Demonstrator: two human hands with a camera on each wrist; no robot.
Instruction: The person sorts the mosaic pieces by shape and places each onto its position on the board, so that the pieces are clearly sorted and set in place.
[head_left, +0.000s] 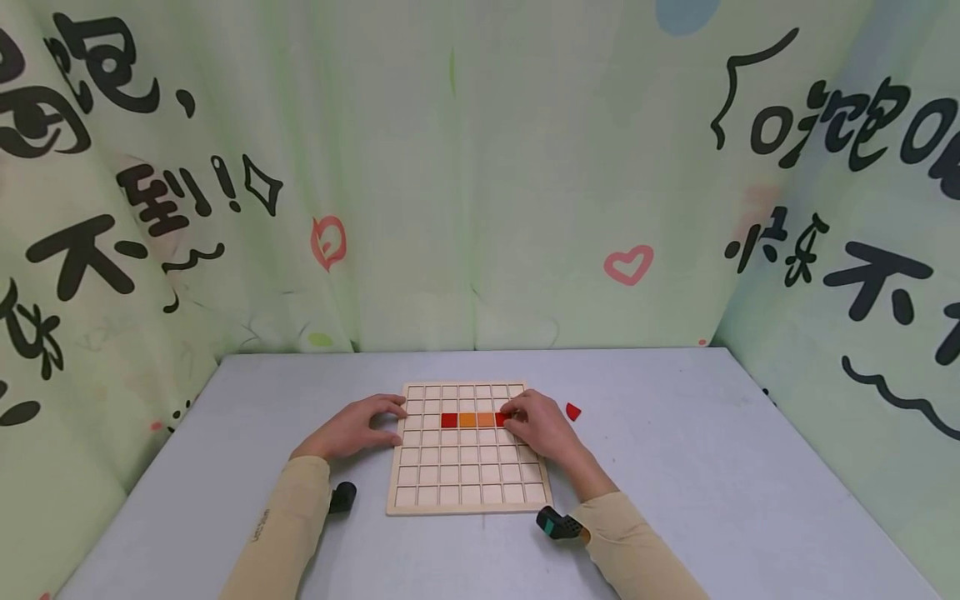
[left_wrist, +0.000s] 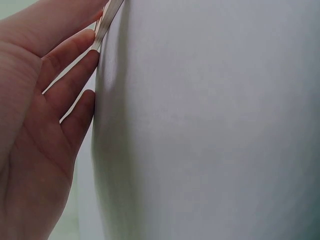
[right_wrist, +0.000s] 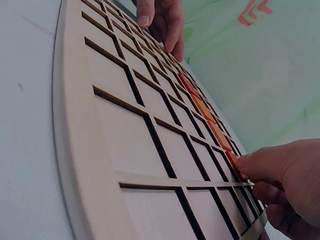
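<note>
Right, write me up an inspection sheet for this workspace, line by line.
Surface: pale table, the grid board lying flat on it.
Job's things: in one row of the board sit, from left to right in the head view, a red tile, two orange tiles and an end red tile.
Clutter: one loose red piece off the board, to its right.
Grippers: left hand touches the board's left edge; right hand pinches the end red tile.
Cables: nothing seen.
Surroundings: pale green curtain behind and at both sides, printed with dark characters and pinkish-red hearts.
</note>
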